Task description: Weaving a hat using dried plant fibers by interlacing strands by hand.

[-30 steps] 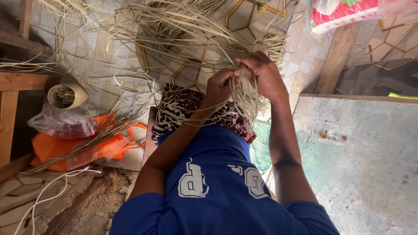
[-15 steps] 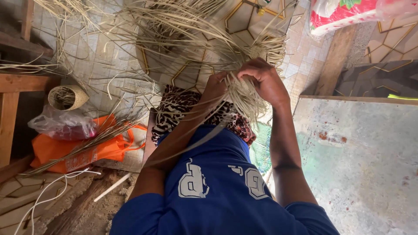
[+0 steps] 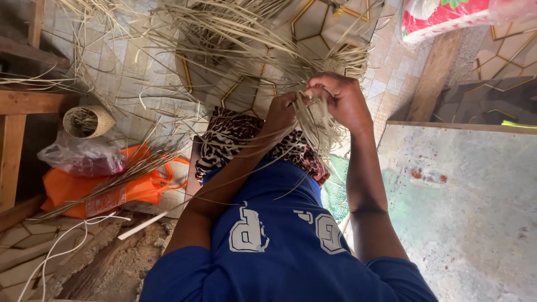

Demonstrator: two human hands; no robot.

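Presently catalogued, seen from above over the person's blue shirt (image 3: 279, 246):

Item 1. Left hand (image 3: 281, 113), at about 12 o'clock from the shirt, fingers closed on pale straw strands (image 3: 313, 120); it pinches them just below the woven bundle.

Item 2. Right hand (image 3: 342, 100), just beside the left at its 3 o'clock, knuckles up, fingers curled and gripping the same strands from the other side. Both hands touch the straw and nearly meet.

Item 3. Straw strands, thin, dry, cream-coloured; held between the hands over the lap, loose ends hanging down toward the shirt and fanning out toward 12 o'clock across the tiled floor (image 3: 128, 78).

Item 4. Leopard-print cloth (image 3: 235, 140), lying under the forearms, at 6 o'clock from the hands.

Item 5. Small woven basket (image 3: 88, 121), round, holding straw scraps; on the floor at 9 o'clock, well apart from the hands.

Item 6. Clear plastic bag (image 3: 84, 159), just below the basket, resting on an orange bag (image 3: 134, 187) with straw stalks laid across it.

Item 7. Grey slab (image 3: 464, 212), stained, at 4 o'clock.

Item 8. Red-and-white sack (image 3: 447, 19), at 1 o'clock.
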